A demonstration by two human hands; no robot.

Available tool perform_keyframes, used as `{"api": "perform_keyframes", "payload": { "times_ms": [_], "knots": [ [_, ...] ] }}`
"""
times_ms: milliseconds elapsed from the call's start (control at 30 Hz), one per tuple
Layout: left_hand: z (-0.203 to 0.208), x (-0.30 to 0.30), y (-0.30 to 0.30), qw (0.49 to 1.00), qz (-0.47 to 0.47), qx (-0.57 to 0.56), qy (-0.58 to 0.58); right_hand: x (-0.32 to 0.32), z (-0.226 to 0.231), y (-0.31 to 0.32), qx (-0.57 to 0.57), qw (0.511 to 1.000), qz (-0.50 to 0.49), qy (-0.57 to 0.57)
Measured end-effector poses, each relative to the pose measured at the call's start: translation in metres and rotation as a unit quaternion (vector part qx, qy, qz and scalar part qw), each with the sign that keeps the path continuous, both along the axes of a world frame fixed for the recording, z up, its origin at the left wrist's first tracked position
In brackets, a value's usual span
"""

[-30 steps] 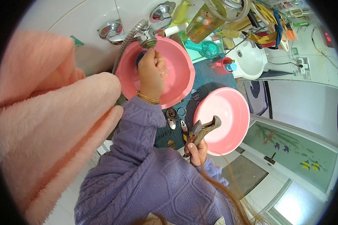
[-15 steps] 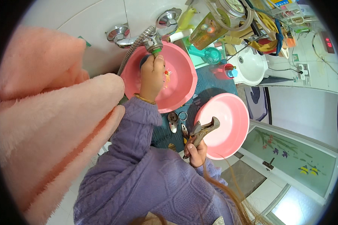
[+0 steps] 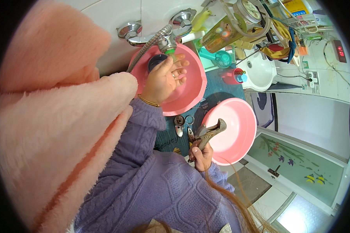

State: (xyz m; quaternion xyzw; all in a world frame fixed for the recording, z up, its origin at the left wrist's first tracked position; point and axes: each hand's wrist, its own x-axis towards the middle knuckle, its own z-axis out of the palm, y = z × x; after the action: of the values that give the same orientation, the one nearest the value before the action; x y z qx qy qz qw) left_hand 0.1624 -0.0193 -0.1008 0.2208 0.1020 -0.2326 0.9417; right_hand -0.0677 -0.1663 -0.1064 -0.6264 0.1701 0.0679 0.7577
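Note:
My left hand, palm turned partly up and fingers apart, is over a pink basin and holds nothing I can see. Just above its fingers is the green lower end of a chrome wall faucet; whether they touch is unclear. Beside the thumb, a dark round object sits in the basin, partly hidden. My right hand is closed around the handle of an adjustable wrench, its jaw over the rim of a round pink basin. Close by lie a chrome fitting, a metal ring and pliers.
A fluffy pink towel fills the left side. A green handheld fan and a pink cup stand beyond the basins on a blue-green mat. A white washbasin is farther right, near a frosted glass door.
My left hand has let go of the faucet's green end and opened, moving slightly down and turning its palm up. My right hand still holds the wrench. The view has shifted a little.

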Motion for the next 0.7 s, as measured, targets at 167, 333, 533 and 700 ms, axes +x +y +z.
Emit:
{"api": "perform_keyframes", "payload": {
  "times_ms": [167,333,533,700],
  "knots": [
    [-0.013,0.0,-0.006,0.994,0.084,0.07,-0.028,-0.002,-0.002,0.001,-0.002,1.0,0.006,-0.002],
    [-0.017,0.001,-0.007,0.946,0.15,0.274,-0.091,-0.004,-0.002,0.001,-0.004,1.0,0.002,-0.006],
    [-0.011,0.001,-0.016,0.946,0.164,0.271,-0.071,-0.005,0.0,-0.001,-0.003,1.0,-0.002,-0.001],
    [0.005,0.002,-0.008,0.993,0.069,0.084,0.045,-0.005,0.0,-0.004,-0.018,1.0,-0.004,-0.003]
  ]
}}
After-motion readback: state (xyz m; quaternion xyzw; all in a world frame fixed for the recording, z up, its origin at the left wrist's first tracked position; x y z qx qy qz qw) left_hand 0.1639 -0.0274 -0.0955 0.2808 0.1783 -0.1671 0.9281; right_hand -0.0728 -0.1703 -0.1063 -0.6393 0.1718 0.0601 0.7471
